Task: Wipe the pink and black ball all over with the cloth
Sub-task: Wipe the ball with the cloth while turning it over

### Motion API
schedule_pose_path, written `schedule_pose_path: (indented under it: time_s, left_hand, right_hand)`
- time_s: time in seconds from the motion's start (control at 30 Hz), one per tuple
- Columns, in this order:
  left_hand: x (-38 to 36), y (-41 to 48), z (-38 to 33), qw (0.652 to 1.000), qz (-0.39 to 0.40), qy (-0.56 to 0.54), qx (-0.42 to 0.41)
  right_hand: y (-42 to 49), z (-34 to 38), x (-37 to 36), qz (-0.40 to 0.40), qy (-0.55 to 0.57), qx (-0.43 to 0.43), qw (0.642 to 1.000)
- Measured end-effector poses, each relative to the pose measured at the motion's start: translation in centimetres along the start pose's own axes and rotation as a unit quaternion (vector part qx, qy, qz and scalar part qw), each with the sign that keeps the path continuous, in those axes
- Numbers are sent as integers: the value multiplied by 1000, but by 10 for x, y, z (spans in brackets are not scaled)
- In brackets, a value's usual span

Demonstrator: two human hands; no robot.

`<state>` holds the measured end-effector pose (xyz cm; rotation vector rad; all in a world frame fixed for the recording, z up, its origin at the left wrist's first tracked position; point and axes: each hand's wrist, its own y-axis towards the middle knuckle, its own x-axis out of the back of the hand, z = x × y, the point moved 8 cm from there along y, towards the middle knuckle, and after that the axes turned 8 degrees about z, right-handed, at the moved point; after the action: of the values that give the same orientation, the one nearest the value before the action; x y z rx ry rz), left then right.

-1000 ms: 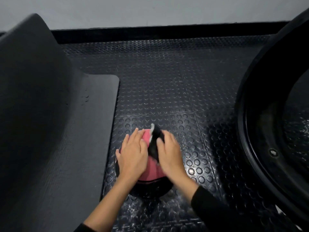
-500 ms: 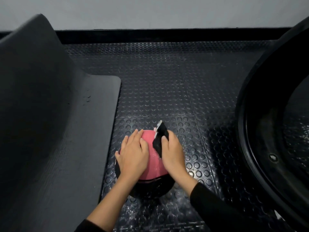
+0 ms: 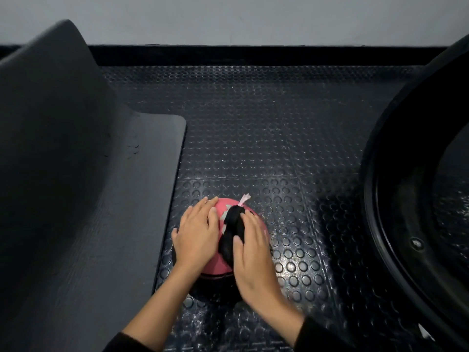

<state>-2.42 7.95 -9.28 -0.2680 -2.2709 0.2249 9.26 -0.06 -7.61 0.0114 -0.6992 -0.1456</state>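
The ball [image 3: 216, 267] sits on the studded floor, pink on top and black below. My left hand [image 3: 196, 236] lies flat on its left side with the fingers spread. My right hand [image 3: 253, 255] is on the ball's right side and holds a bunched black cloth [image 3: 234, 222] against the pink top, between thumb and fingers. A small pale tag of the cloth sticks up at the far end. The ball's lower black part is partly hidden by my wrists.
A grey foam mat [image 3: 76, 199] lies at the left, its far part curled upward. A large black tyre-like ring [image 3: 380, 199] stands at the right. Black studded rubber floor [image 3: 253, 135] runs to a black skirting [image 3: 253, 55] below the wall.
My right hand has drawn the cloth back toward me over the ball's top; the cloth stood up before and now lies along the ball. My left hand has barely moved.
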Motion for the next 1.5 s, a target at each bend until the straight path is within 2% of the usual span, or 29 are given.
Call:
schedule_pose_path:
  time_s: [0.07,0.17,0.2,0.23,0.33,0.4,0.47,0.57,0.6,0.63,0.7,0.77,0.8,0.83,0.93,0.97,1.0,1.13,1.2,1.27,1.37,1.4,1.43,1.5]
  left_hand:
    - [-1,-3,0,1000,8,0,-9]
    - [-1,-8,-3,1000,2,9,-7]
    - [-2,-6,-4,1000,-3,11,1]
    - [-3,-3,-4,1000,-6,12,7]
    - [-2,6,-2,1000,-5,0,6]
    - [-2,9,4,1000,6,-5,-2]
    - [0,9,7,1000,9,-5,-18]
    - [1,7,6,1000,1,-9,-13]
    - [0,6,5,1000,-4,-7,-6]
    - [0,6,2,1000,-9,-4,-1]
    - [0,7,0,1000,-14,-1,2]
    - [1,7,3,1000,-9,-2,-9]
    - [1,6,6,1000,-6,-3,-20]
    - [2,4,8,999,-5,-4,-33]
    - [1,-2,13,999,-14,-7,-43]
    - [1,-3,13,999,-18,-6,-38]
    - [0,-2,12,999,-20,-4,-33]
    - [0,1,9,999,-18,-2,-34]
    - [-2,-1,13,999,-11,-5,-49]
    - [-4,-5,15,997,-10,1,-72]
    - [-2,-15,16,998,-24,5,-66]
    - [-1,-19,13,998,-28,3,-60]
    - [0,-21,10,998,-31,6,-59]
    - [-1,-24,6,997,-38,11,-67]
  right_hand:
    - [12,-11,4,-2,25,-27,999]
    - [58,-46,10,22,77,-174,981]
    - [62,-48,13,16,81,-192,978]
    - [58,-42,15,6,66,-175,982]
    - [13,4,1,1,-8,-11,1000]
    - [1,6,-7,18,-22,25,999]
    - [25,-13,1,14,16,-11,1000]
    - [71,-57,7,61,89,-184,977]
    - [74,-60,8,59,95,-209,971]
    - [69,-56,10,48,82,-199,975]
    - [41,-28,9,6,44,-102,994]
    - [10,-5,2,2,15,5,1000]
    - [6,-8,0,10,19,20,1000]
    - [14,-18,3,18,46,-1,999]
    - [51,-63,9,44,119,-190,974]
    - [56,-68,10,45,118,-225,966]
    - [57,-64,11,40,104,-219,969]
    - [6,-4,0,7,38,-15,999]
    - [-3,1,-1,11,8,28,1000]
    - [24,-12,2,22,27,5,999]
    - [75,-52,-1,90,75,-151,982]
    - [79,-56,0,94,77,-179,976]
    - [75,-53,2,81,66,-173,979]
    - [47,-27,5,35,40,-83,995]
